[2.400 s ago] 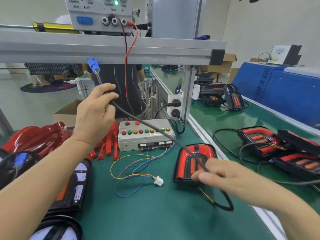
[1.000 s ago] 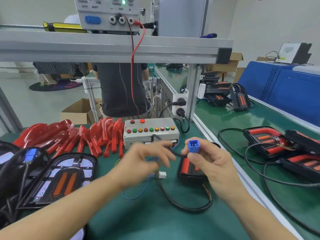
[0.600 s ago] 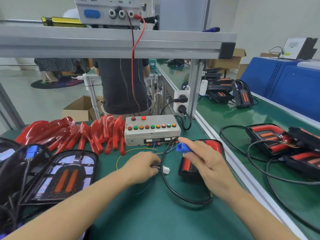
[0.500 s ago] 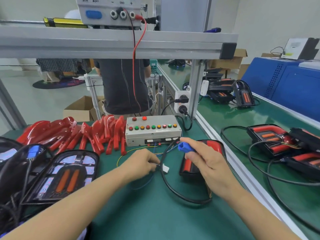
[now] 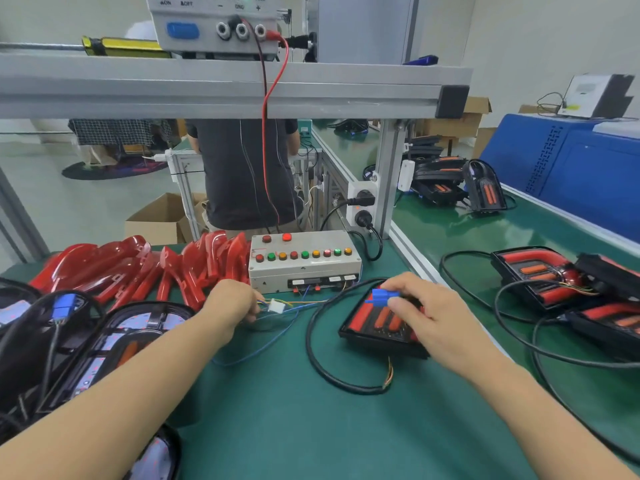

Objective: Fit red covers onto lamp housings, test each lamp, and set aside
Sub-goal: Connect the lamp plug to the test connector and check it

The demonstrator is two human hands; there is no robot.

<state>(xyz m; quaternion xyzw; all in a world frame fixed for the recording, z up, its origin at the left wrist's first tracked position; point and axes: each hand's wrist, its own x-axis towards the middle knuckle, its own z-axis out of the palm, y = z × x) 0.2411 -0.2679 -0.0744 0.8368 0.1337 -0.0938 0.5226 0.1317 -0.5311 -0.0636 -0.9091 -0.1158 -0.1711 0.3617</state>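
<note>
A lamp with a red cover (image 5: 375, 322) lies on the green bench in front of the grey test box (image 5: 304, 263). Its black cable (image 5: 313, 344) loops to the left and ends in a blue plug (image 5: 380, 296), which my right hand (image 5: 429, 315) pinches above the lamp. My left hand (image 5: 230, 303) grips the thin coloured wires just behind the white connector (image 5: 276, 305) that leads from the test box. The two connectors are apart. Several loose red covers (image 5: 138, 268) are piled at the left.
Uncovered black housings (image 5: 114, 344) with cables lie at the left edge. Covered lamps (image 5: 554, 282) and looped cables sit on the right-hand bench beyond an aluminium rail. A power supply (image 5: 214, 26) stands on the overhead shelf; a person stands behind the bench.
My right hand brought the blue plug down from chest height to just above the lamp. My left hand let go of the black cable and took the white connector's wires.
</note>
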